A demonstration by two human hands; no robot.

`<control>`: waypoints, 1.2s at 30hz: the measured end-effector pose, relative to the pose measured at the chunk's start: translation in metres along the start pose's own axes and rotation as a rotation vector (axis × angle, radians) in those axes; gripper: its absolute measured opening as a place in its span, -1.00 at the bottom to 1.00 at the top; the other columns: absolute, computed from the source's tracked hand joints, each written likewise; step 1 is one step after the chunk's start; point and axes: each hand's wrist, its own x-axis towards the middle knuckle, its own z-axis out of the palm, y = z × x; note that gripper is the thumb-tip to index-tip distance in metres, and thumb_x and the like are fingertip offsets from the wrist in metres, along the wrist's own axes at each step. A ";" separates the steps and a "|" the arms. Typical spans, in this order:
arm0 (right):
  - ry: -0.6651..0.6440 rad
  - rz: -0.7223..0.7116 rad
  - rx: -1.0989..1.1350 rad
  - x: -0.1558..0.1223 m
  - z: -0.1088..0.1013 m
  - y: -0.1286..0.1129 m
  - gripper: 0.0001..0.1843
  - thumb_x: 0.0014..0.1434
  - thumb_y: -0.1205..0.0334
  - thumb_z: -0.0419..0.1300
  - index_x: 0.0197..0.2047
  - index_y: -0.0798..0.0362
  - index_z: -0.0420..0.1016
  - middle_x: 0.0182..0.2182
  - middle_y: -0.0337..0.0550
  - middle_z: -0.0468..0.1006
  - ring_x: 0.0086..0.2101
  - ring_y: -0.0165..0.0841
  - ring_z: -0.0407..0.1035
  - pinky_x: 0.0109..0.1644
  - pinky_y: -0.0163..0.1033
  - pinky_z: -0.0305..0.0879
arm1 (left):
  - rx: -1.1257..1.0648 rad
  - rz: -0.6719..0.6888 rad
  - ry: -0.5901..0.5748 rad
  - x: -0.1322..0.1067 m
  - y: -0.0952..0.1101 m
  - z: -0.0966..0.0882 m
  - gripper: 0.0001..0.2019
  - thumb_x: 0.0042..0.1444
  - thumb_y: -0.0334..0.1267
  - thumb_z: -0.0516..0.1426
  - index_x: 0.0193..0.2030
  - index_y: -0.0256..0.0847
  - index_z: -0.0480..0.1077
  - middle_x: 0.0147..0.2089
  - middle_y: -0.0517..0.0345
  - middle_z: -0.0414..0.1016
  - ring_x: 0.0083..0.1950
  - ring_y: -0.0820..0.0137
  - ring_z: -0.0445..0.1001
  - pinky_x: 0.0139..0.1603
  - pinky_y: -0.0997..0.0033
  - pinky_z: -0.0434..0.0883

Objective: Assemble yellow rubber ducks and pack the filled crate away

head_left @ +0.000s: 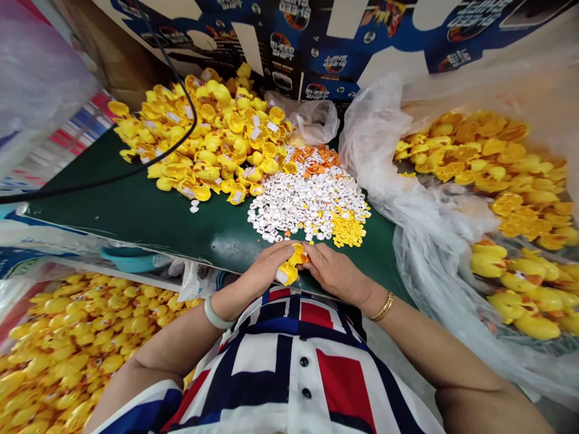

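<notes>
Near the front edge of the green table, my left hand (pixel 268 263) is closed around a hollow yellow toy duck half (pixel 288 274), its open inside facing up and a pale patch within. My right hand (pixel 337 272) meets it from the other side, thumb and fingers pinched at an orange bit that looks like the beak. The right fingertips are partly hidden. Just beyond both hands lies a spread of small white eye pieces (pixel 289 202), with yellow round pieces (pixel 349 228) at its right and orange beak pieces (pixel 315 159) at its back.
A large heap of yellow duck shells (pixel 203 132) covers the back left of the green table (pixel 113 208). A black cable (pixel 181 135) crosses it. Clear plastic bags (pixel 434 229) with more duck parts stand at right. Below left is a bin of yellow ducks (pixel 85 337). Printed cardboard (pixel 307 42) stands behind.
</notes>
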 end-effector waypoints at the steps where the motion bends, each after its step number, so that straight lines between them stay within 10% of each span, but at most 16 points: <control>1: -0.001 -0.006 0.018 -0.005 0.003 -0.005 -0.52 0.45 0.17 -0.16 0.29 0.31 0.10 -0.24 0.09 0.45 -0.31 -0.21 0.36 -0.35 -0.15 0.41 | 0.007 -0.025 0.008 -0.004 -0.002 0.000 -0.61 0.09 -0.07 0.25 0.02 -0.21 0.52 -0.11 0.00 0.59 -0.30 0.33 0.54 -0.33 0.38 0.46; 8: -0.003 0.066 0.285 -0.018 0.003 -0.027 -0.49 0.45 0.15 -0.19 0.37 0.19 0.02 -0.21 0.03 0.45 -0.29 -0.24 0.39 -0.28 -0.14 0.46 | -0.125 -0.231 -0.256 -0.023 -0.001 -0.001 -0.59 0.06 -0.05 0.23 0.03 -0.16 0.50 -0.27 -0.01 0.57 -0.43 0.27 0.53 -0.44 0.32 0.44; 12: 0.073 0.212 0.484 -0.007 -0.001 -0.005 -0.65 0.41 0.17 -0.01 0.21 0.01 0.29 -0.24 -0.09 0.48 -0.25 -0.29 0.40 -0.15 -0.16 0.42 | -0.182 -0.141 -0.144 -0.015 0.004 -0.003 -0.50 0.09 -0.08 0.22 0.17 -0.16 0.41 -0.31 0.06 0.53 -0.47 0.34 0.51 -0.46 0.38 0.43; 17: 0.022 0.359 0.189 0.005 0.010 0.025 -0.83 0.37 0.20 0.08 -0.12 0.02 0.48 -0.26 -0.09 0.45 -0.26 -0.28 0.37 -0.24 -0.22 0.31 | -0.188 -0.045 -0.103 0.001 0.012 0.001 -0.39 0.09 -0.10 0.17 0.30 -0.17 0.26 -0.37 0.13 0.48 -0.46 0.31 0.52 -0.52 0.41 0.39; 36: 0.050 -0.078 0.005 0.002 -0.002 -0.007 -0.69 0.39 0.29 -0.06 -0.06 0.03 0.51 -0.27 -0.06 0.51 -0.30 -0.28 0.31 -0.29 -0.17 0.27 | -0.246 0.139 0.057 0.038 0.014 0.024 -0.63 0.02 -0.12 0.23 -0.06 -0.24 0.42 -0.30 0.18 0.48 -0.36 0.46 0.44 -0.36 0.49 0.34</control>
